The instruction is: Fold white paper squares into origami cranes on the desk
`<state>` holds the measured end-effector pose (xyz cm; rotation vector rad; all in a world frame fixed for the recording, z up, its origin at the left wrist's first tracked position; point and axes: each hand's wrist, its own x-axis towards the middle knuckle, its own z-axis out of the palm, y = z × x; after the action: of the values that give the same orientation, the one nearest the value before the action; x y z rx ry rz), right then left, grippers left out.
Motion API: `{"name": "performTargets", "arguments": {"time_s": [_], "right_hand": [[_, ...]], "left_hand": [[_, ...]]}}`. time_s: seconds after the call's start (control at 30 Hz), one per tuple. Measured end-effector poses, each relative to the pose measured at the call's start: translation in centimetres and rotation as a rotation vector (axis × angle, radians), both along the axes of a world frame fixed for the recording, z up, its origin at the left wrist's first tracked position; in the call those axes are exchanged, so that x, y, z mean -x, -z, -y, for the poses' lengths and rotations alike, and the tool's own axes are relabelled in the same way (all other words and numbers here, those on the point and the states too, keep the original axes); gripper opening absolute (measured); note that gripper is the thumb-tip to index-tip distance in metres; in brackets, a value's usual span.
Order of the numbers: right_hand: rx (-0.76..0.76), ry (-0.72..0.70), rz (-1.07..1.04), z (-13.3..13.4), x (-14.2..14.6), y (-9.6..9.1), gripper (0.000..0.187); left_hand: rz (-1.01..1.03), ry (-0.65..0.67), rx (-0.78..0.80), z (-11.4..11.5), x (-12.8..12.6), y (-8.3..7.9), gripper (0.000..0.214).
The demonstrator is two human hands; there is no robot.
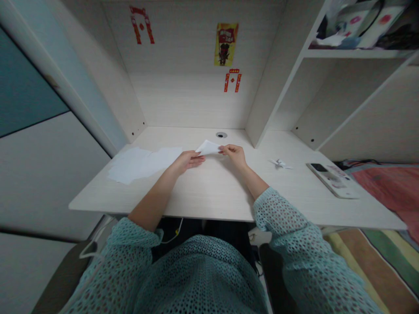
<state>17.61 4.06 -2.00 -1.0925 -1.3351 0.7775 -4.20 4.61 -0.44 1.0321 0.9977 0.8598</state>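
A folded piece of white paper [208, 148], roughly triangular, is held between my two hands just above the desk. My left hand [188, 162] grips its left corner, thumb on top and the fingers stretched beneath. At the right corner, my right hand [234, 153] pinches the paper between thumb and fingertips. Left of my left hand lie several loose sheets of white paper [137, 165], overlapping on the desk. A small folded white paper piece [280, 164] with pointed ends sits to the right of my right hand.
The pale desk [209, 200] has a round cable hole [221, 135] near its back panel. A phone [318, 167] lies on a white flat box-like object [342, 185] at the right. A shelf [356, 53] with bags hangs upper right; a red cloth [382, 183] lies beyond the desk.
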Motion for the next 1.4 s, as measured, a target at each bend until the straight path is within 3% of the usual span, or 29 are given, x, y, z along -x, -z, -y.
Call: {"name": "performTargets", "arguments": {"time_s": [0.1, 0.23, 0.37, 0.47, 0.6, 0.77, 0.9, 1.13, 1.27, 1.4], "right_hand": [[-0.013, 0.042, 0.003, 0.2, 0.2, -0.3, 0.037], [-0.03, 0.056, -0.012, 0.6, 0.7, -0.6, 0.039], [-0.032, 0.054, 0.015, 1.0, 1.1, -0.7, 0.042], [-0.047, 0.067, 0.087, 1.2, 1.3, -0.8, 0.04], [-0.065, 0.045, 0.144, 1.5, 1.5, -0.7, 0.037], [-0.082, 0.053, 0.163, 1.4, 1.5, -0.5, 0.035], [-0.099, 0.035, 0.185, 1.4, 1.5, -0.4, 0.033], [-0.072, -0.071, 0.053, 1.4, 1.9, -0.3, 0.03], [-0.013, -0.108, -0.055, 1.4, 2.1, -0.3, 0.029], [-0.023, -0.12, -0.082, 1.4, 2.2, -0.3, 0.027]], "left_hand": [[-0.015, 0.032, -0.045, 0.1, -0.3, -0.1, 0.029], [-0.026, -0.077, -0.167, 0.1, -1.1, -0.2, 0.055], [-0.133, -0.177, -0.422, 0.3, -1.3, -0.4, 0.058], [-0.163, -0.188, -0.527, 0.6, -1.3, -0.7, 0.056], [-0.178, -0.141, -0.555, 1.1, -1.8, -0.7, 0.045], [-0.21, -0.071, -0.501, 1.4, -2.1, -0.4, 0.05], [-0.38, -0.116, -0.536, 1.2, -1.8, 0.0, 0.042], [-0.486, -0.231, -0.576, 1.1, -2.0, 0.4, 0.054], [-0.437, -0.265, -0.567, 1.2, -2.2, 0.5, 0.052], [-0.255, -0.216, -0.554, 1.4, -2.3, 0.3, 0.045]]}}
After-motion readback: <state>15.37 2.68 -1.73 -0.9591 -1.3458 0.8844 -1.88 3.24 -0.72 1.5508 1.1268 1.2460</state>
